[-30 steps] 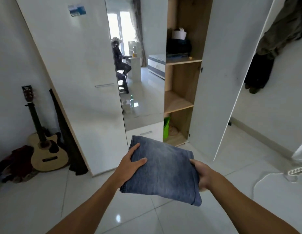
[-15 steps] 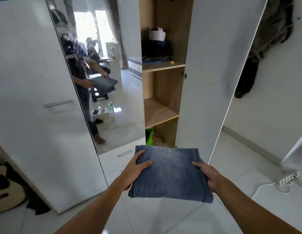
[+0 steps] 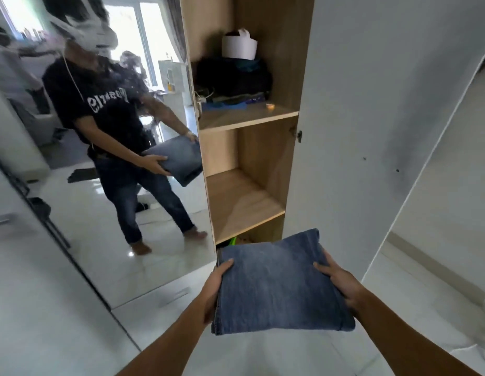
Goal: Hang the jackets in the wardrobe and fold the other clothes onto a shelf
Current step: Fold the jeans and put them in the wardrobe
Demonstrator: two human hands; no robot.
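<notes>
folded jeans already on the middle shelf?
No, the folded jeans are held between the left hand and right hand, short of the bare middle shelf.

Both arms reach forward, left hand [image 3: 214, 287] and right hand [image 3: 337, 283] curled, thumbs on top.

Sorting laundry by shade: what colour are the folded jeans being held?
Faded blue denim: the folded jeans, seen in the head view.

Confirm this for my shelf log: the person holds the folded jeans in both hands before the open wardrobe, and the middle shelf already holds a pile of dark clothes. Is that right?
Not quite. In the head view the middle shelf is bare; the dark clothes sit on the upper shelf. The rest stands: left hand and right hand hold the folded jeans before the open wardrobe.
</notes>
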